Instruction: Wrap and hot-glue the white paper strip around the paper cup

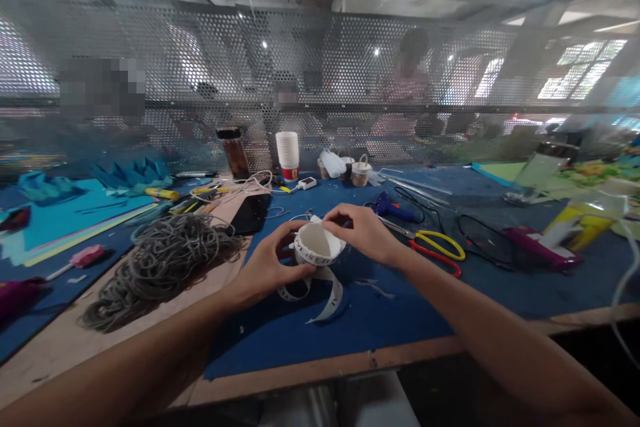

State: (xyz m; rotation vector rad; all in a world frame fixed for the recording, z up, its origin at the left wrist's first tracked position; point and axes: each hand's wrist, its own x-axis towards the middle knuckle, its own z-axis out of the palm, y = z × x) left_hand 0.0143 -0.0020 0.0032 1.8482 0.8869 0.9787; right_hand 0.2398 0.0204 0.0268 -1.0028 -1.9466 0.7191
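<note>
A small white paper cup [313,244] is held above the blue mat, its mouth tilted toward me. Around its rim runs a white ribbon [330,298] with dark printed letters, and its loose ends curl down below the cup. My left hand [273,253] grips the cup from the left, thumb at the front and fingers behind. My right hand [363,232] pinches at the far right of the rim with thumb and forefinger; whether it holds the ribbon or the cup's edge is hidden.
Scissors [440,245] with yellow and red handles and a blue glue gun [395,207] lie to the right. Left are a heap of grey cord [173,260] and a black phone [251,213]. Stacked paper cups [287,150] stand behind, before a perforated metal screen [330,80].
</note>
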